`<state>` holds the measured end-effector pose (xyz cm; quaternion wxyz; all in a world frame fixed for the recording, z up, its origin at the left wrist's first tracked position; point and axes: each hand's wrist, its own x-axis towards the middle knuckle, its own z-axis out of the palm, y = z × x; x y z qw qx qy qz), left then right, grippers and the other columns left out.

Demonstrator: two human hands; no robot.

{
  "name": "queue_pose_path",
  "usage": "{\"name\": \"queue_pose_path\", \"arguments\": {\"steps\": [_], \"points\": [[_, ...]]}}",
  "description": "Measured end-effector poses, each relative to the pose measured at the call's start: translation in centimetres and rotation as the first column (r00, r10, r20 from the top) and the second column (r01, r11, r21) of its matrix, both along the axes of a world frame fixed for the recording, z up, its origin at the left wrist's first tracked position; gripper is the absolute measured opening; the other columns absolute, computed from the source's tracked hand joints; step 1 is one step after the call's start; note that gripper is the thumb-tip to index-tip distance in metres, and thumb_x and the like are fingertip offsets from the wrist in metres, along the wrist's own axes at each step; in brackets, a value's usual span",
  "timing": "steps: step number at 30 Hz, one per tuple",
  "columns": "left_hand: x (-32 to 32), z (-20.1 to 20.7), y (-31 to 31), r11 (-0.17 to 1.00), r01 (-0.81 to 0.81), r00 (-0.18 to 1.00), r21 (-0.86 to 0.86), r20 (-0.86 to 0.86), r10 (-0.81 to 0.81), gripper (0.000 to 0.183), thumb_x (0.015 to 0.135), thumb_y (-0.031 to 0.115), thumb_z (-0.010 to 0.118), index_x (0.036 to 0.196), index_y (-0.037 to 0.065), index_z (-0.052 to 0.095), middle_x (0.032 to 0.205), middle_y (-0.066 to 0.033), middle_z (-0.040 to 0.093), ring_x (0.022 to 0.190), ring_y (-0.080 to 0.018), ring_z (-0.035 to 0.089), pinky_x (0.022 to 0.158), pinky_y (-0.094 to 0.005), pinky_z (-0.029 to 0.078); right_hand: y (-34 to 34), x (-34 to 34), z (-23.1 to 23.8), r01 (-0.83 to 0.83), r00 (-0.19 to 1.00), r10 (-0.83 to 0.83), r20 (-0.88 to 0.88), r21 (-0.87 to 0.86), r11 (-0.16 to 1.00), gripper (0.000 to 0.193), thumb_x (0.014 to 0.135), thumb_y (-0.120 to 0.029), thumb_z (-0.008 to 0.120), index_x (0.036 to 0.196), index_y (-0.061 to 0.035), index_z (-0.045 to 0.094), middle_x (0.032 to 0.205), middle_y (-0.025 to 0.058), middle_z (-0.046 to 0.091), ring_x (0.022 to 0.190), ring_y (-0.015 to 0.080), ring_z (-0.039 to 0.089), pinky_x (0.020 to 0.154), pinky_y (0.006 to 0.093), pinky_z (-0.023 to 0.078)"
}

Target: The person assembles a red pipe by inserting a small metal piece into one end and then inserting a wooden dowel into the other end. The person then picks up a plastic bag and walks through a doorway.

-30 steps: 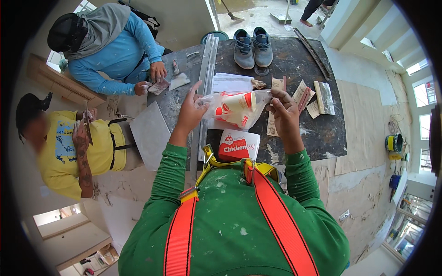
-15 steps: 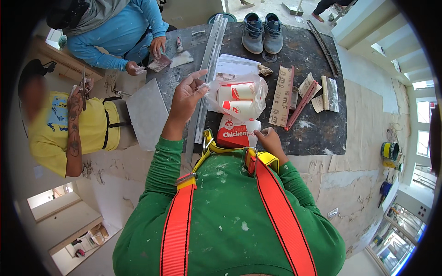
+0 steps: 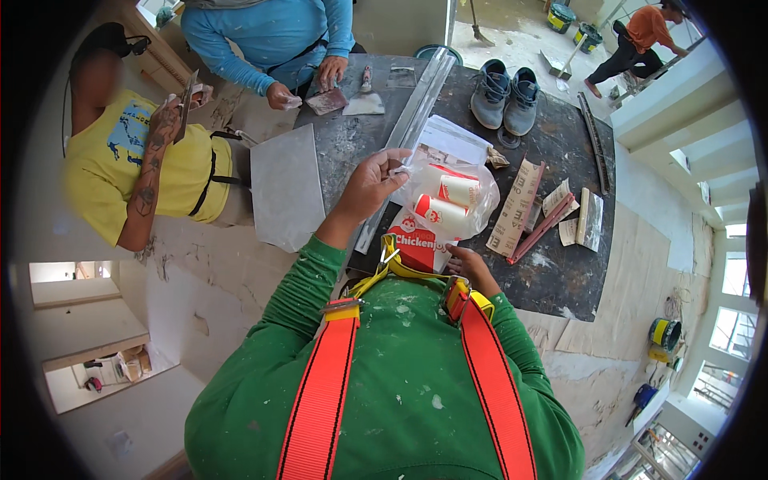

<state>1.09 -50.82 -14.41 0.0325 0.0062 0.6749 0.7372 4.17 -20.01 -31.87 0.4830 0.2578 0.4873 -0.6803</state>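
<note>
My left hand (image 3: 370, 190) pinches the gathered edge of a clear plastic bag (image 3: 488, 196), its fingers closed. Two white paper cups with red print lie on their sides in it: a far paper cup (image 3: 458, 189) and a nearer paper cup (image 3: 446, 214). Close to my chest, a red and white cardboard food box (image 3: 412, 244) sits partly under the bag's near side. The fingers of my right hand (image 3: 474, 270) are closed on the box's right edge; the thumb shows on top. My harness hides the box's near end.
Grey shoes (image 3: 504, 100) stand at the dark table's (image 3: 560, 272) far side. Sandpaper strips (image 3: 516, 208) lie right, metal profiles (image 3: 404, 132) left. One co-worker in blue (image 3: 256, 40) holds a sanding pad; another in yellow (image 3: 152, 176) holds a flat blade. A person in orange (image 3: 648, 36) bends far right.
The view has swung, so the table sits farther right and the person in orange shows. My left fingers have closed in on the bag's edge. My right hand remains at the box.
</note>
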Motion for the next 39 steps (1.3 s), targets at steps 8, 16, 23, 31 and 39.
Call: {"name": "queue_pose_path", "arguments": {"steps": [8,16,23,31,39], "points": [[5.0,-14.0,-1.9,0.864,-0.014,0.967,-0.503,0.213,0.139,0.103,0.083,0.049,0.088,0.154,-0.008,0.039,0.134,-0.0223,0.060,0.123,-0.0310,0.063,0.099,-0.0390,0.053,-2.2,1.0,0.4,-0.095,0.939,0.140,-0.313,0.153,0.984,0.044,0.093,-0.030,0.078,0.123,0.0002,0.068,0.116,0.0122,0.074,0.102,0.0238,0.072,0.088,0.0377,0.054],[7.6,-19.4,0.3,0.975,0.191,0.745,-0.110,0.663,-0.071,0.074,0.082,0.042,0.090,0.125,-0.007,0.055,0.114,-0.0193,0.068,0.103,-0.0242,0.066,0.088,-0.0366,0.055,-3.0,3.9,-2.0,0.237,0.954,-0.253,-0.162,-0.112,0.965,0.046,0.094,-0.030,0.078,0.123,0.0043,0.068,0.114,0.0143,0.075,0.100,0.0253,0.074,0.090,0.0374,0.058],[9.1,-17.2,-0.6,0.901,0.286,0.860,-0.328,0.503,-0.090,0.101,0.078,0.058,0.089,0.141,-0.006,0.043,0.119,-0.0216,0.063,0.103,-0.0273,0.066,0.090,-0.0383,0.054,-1.8,8.6,-0.3,0.427,0.879,-0.457,-0.137,-0.202,0.881,0.047,0.095,-0.027,0.071,0.130,0.0020,0.060,0.122,0.0153,0.073,0.104,0.0275,0.075,0.095,0.0413,0.060],[1.6,-5.2,0.2,0.758,-0.354,0.880,-0.547,-0.470,0.072,0.085,0.084,0.050,0.086,0.141,0.000,0.048,0.114,-0.0131,0.056,0.102,-0.0245,0.059,0.094,-0.0394,0.050,3.1,14.9,5.8,0.657,0.586,-0.532,-0.612,-0.025,0.753,0.042,0.097,-0.029,0.067,0.128,-0.0013,0.062,0.123,0.0129,0.072,0.114,0.0244,0.072,0.098,0.0393,0.059],[-1.8,-2.7,0.5,0.983,0.063,0.995,0.171,-0.083,-0.049,0.019,0.097,0.008,0.070,0.113,0.001,0.063,0.102,-0.0091,0.072,0.099,-0.0153,0.065,0.096,-0.0317,0.049,3.1,8.9,21.5,0.665,0.322,-0.589,-0.741,-0.266,0.698,0.040,0.099,-0.027,0.064,0.127,0.0016,0.058,0.120,0.0139,0.068,0.109,0.0230,0.071,0.096,0.0351,0.059]]}}
